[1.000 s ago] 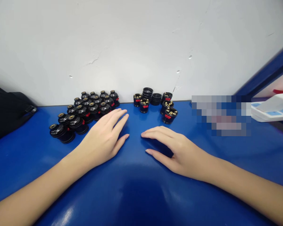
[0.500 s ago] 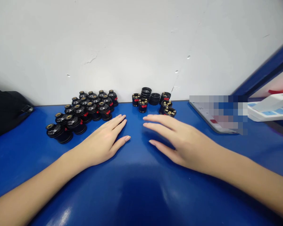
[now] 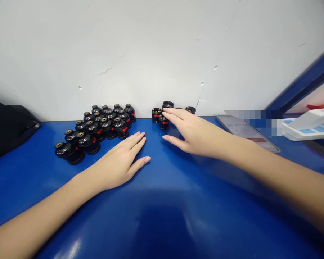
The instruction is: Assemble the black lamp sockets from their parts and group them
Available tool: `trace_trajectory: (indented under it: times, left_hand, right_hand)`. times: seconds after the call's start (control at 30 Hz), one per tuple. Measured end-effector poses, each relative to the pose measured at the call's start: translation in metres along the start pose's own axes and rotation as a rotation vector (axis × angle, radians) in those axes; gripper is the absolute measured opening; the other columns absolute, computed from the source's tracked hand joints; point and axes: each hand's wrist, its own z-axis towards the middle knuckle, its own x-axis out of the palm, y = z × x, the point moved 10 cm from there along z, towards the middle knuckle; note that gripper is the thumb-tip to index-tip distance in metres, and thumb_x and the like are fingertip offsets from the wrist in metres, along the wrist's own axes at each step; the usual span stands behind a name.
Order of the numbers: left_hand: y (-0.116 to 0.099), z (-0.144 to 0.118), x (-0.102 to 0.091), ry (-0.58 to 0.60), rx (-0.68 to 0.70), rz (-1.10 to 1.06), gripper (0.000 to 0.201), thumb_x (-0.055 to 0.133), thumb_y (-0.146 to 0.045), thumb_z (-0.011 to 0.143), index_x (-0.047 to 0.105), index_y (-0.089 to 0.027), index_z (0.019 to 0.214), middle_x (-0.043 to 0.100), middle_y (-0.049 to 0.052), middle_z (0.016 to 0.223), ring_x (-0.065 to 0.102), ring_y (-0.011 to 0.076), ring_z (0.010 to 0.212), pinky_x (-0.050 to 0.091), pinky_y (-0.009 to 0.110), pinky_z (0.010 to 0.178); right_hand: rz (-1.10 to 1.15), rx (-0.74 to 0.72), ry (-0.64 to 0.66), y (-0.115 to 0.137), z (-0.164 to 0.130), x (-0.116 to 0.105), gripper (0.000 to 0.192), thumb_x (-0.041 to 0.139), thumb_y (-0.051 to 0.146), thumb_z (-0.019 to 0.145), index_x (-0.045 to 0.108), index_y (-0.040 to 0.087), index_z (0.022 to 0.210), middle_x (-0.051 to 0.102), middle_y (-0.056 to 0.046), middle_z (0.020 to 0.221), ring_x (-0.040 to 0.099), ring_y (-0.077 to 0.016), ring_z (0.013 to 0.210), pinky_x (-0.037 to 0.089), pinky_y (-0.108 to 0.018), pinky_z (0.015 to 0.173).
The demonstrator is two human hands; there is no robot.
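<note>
My left hand [image 3: 121,160] lies flat on the blue tabletop with its fingers stretched out, holding nothing. Just beyond it stand several black lamp sockets [image 3: 88,142] with brass-centred tops, some showing red switches. My right hand [image 3: 191,131] is raised over the table, fingers apart and empty. Its fingertips are near an open socket body [image 3: 163,123] with brass terminals and a red switch. Another such body [image 3: 156,115] stands to its left, and a black threaded ring [image 3: 167,104] sits behind. My right hand partly hides more black parts, among them a socket body [image 3: 190,110].
A phone [image 3: 255,135] showing a timer lies on the blue table [image 3: 162,201] at the right, partly pixelated. Beyond it is a white and blue power strip [image 3: 307,127]. A black bag [image 3: 8,129] rests at the far left. A white wall [image 3: 151,54] closes off the back.
My right hand has moved up and forward, toward the open socket bodies, and now covers some of them. My left hand stays flat in place.
</note>
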Motion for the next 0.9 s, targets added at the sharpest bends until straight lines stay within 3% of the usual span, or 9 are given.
trace_trajectory:
  times: [0.1, 0.2, 0.57, 0.67, 0.77, 0.9]
  left_hand:
    - [0.000, 0.000, -0.001, 0.000, 0.000, -0.013, 0.078, 0.035, -0.063, 0.113, 0.044, -0.008, 0.167, 0.033, 0.018, 0.178, 0.034, 0.0333, 0.166, 0.031, 0.052, 0.137]
    - [-0.001, 0.000, -0.001, 0.006, 0.006, -0.009, 0.079, 0.034, -0.063, 0.113, 0.042, -0.007, 0.167, 0.032, 0.019, 0.178, 0.033, 0.0333, 0.166, 0.031, 0.053, 0.136]
    - [-0.008, -0.001, -0.005, -0.054, 0.080, 0.020, 0.066, 0.036, -0.057, 0.115, 0.052, -0.015, 0.163, 0.036, 0.019, 0.176, 0.037, 0.0357, 0.164, 0.037, 0.059, 0.132]
    - [-0.007, -0.001, -0.004, -0.044, 0.069, 0.027, 0.065, 0.035, -0.059, 0.114, 0.052, -0.018, 0.163, 0.035, 0.018, 0.177, 0.037, 0.0360, 0.164, 0.037, 0.059, 0.132]
    - [-0.006, -0.002, -0.003, -0.033, 0.060, 0.022, 0.064, 0.036, -0.058, 0.114, 0.052, -0.020, 0.163, 0.034, 0.016, 0.178, 0.035, 0.0350, 0.165, 0.036, 0.058, 0.133]
    - [-0.005, -0.002, -0.003, -0.025, 0.052, 0.010, 0.064, 0.037, -0.058, 0.114, 0.052, -0.020, 0.163, 0.033, 0.016, 0.178, 0.034, 0.0344, 0.166, 0.034, 0.056, 0.134]
  right_hand:
    - [0.019, 0.012, 0.030, 0.001, 0.009, 0.008, 0.065, 0.068, 0.034, 0.103, 0.056, -0.005, 0.153, 0.062, -0.033, 0.155, 0.062, -0.0448, 0.142, 0.053, -0.061, 0.120]
    - [0.032, -0.004, 0.023, 0.007, 0.006, 0.008, 0.066, 0.068, 0.032, 0.103, 0.054, -0.006, 0.154, 0.061, -0.033, 0.156, 0.061, -0.0436, 0.144, 0.051, -0.059, 0.122]
    - [0.219, -0.132, -0.077, 0.050, -0.024, -0.024, 0.042, 0.061, 0.029, 0.106, 0.063, 0.010, 0.144, 0.070, -0.023, 0.146, 0.070, -0.0342, 0.132, 0.060, -0.051, 0.111]
    - [0.181, -0.054, -0.080, 0.026, -0.015, -0.029, 0.041, 0.061, 0.041, 0.107, 0.070, 0.009, 0.131, 0.072, -0.024, 0.139, 0.070, -0.0373, 0.128, 0.058, -0.054, 0.111]
    - [0.073, 0.028, 0.017, -0.011, -0.002, -0.020, 0.052, 0.055, 0.053, 0.108, 0.074, 0.008, 0.124, 0.077, -0.024, 0.126, 0.070, -0.0419, 0.123, 0.057, -0.060, 0.106]
    - [-0.021, 0.088, 0.092, -0.048, 0.010, -0.009, 0.059, 0.049, 0.059, 0.107, 0.078, 0.008, 0.118, 0.076, -0.026, 0.128, 0.067, -0.0443, 0.128, 0.053, -0.060, 0.109]
